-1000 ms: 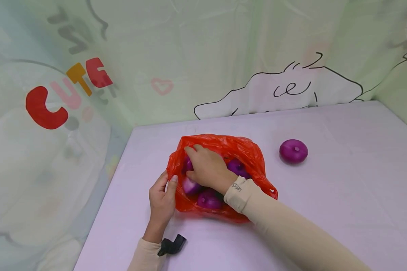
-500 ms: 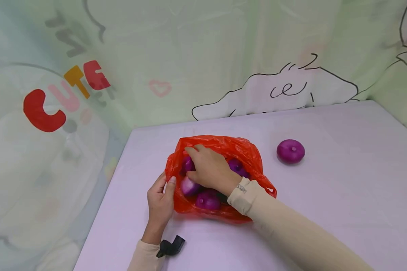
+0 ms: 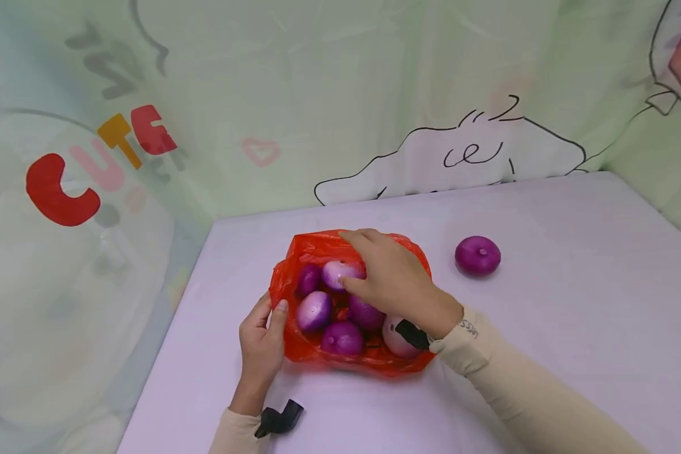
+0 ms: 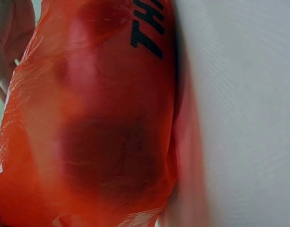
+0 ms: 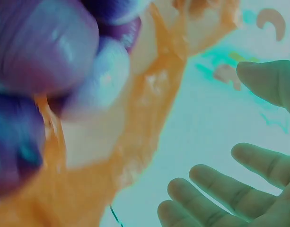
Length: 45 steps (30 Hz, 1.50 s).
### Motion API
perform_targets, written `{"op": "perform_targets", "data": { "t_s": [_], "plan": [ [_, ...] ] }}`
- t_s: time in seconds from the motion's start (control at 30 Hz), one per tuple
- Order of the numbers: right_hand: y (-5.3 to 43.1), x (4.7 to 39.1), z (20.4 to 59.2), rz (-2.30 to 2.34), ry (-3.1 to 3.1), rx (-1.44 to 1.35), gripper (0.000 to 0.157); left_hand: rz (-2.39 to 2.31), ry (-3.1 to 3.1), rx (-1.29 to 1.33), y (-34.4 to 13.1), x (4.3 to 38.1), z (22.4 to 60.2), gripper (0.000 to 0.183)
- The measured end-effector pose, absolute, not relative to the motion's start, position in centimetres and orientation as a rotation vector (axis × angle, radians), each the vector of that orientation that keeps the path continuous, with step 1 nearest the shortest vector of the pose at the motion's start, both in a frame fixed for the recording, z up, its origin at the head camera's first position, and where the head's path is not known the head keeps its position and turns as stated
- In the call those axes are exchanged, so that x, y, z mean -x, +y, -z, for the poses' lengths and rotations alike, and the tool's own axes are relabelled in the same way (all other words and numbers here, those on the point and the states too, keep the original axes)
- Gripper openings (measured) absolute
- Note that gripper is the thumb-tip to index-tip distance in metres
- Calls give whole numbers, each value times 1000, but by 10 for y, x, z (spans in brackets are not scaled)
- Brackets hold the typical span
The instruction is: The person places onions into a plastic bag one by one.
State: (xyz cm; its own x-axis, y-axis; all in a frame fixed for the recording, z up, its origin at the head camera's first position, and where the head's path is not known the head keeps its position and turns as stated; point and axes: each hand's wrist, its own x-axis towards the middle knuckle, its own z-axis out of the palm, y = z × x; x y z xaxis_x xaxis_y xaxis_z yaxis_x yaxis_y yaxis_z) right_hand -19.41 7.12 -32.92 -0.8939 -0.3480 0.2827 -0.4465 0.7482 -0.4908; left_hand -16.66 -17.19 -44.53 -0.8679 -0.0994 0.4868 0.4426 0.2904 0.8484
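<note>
A red plastic bag lies with its mouth spread and several purple onions inside. At its left rim, my left hand pinches the plastic between thumb and fingers. My right hand is over the bag's right side, fingers extended and holding nothing. In the right wrist view its fingers are spread apart from the onions. The left wrist view is mostly filled by the bag's side, with dark round shapes behind the plastic.
One more purple onion sits on the pale tabletop, right of the bag. A printed curtain hangs behind the table and along its left. Black straps are at both wrists.
My right hand has lifted from among the onions and moved right, uncovering more of them. My left hand still holds the bag's rim. The whole head view has shifted slightly.
</note>
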Motion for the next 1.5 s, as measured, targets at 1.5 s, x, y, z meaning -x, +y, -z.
{"op": "perform_targets", "data": {
  "t_s": [1.5],
  "plan": [
    [246,251,403,-968,-3047,-18,69,1579,-2136,309,-174,166,446,33]
  ]
}}
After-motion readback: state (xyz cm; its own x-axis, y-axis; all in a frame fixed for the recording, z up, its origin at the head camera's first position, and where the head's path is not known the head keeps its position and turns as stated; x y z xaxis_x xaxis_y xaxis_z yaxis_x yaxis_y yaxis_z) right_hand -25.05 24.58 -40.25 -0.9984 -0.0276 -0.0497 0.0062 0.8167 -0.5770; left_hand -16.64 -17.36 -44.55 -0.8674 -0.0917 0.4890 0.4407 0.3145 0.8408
